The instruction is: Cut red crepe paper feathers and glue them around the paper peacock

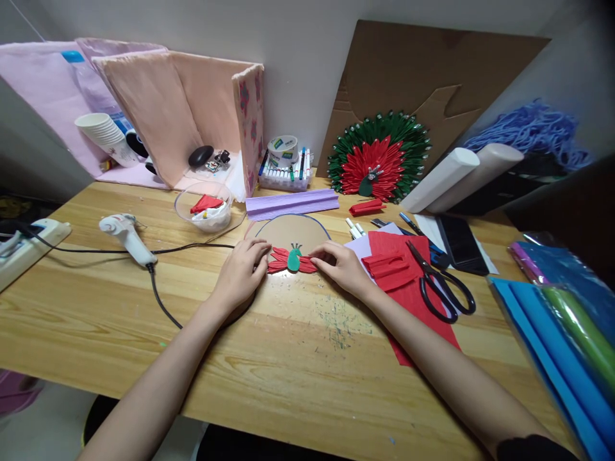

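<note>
A round cardboard disc (293,229) lies on the wooden table (298,358). At its near edge sits a small green paper bird (293,259) with red folded paper feathers (278,261) fanned out on both sides. My left hand (243,272) presses its fingertips on the left feathers. My right hand (341,266) pinches the right feathers (308,264) with its fingers together. Both hands rest on the table beside the disc.
A glue gun (127,237) with a black cord lies at left. Black scissors (444,282) and red paper (408,282) lie at right, by a phone (461,243). A finished red-and-green paper peacock (379,160) leans at the back. Coloured paper rolls (567,320) lie at far right.
</note>
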{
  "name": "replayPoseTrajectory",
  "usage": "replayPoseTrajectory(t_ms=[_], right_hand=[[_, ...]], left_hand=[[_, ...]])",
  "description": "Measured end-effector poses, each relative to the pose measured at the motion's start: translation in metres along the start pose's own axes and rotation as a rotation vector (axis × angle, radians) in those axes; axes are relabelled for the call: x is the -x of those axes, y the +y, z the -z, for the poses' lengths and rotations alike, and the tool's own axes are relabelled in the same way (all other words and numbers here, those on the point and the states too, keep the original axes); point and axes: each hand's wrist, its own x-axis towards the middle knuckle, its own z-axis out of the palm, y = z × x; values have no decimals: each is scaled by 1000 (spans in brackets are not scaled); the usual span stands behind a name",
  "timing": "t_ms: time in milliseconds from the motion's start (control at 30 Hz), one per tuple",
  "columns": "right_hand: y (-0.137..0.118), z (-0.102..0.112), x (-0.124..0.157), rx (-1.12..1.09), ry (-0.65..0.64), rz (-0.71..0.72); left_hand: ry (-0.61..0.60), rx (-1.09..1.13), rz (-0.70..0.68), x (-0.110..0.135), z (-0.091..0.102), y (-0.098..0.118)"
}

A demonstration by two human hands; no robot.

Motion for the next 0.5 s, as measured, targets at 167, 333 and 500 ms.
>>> replayPoseTrajectory(t_ms=[167, 333, 500], right_hand=[[2, 2, -1, -39, 25, -40], [5, 8, -4, -136, 51, -87], [5, 10, -7, -227, 36, -171]], left_hand=[[-6, -9, 0, 0, 0, 0], [16, 5, -16, 0, -1, 1], [60, 20, -45, 0, -1, 6]])
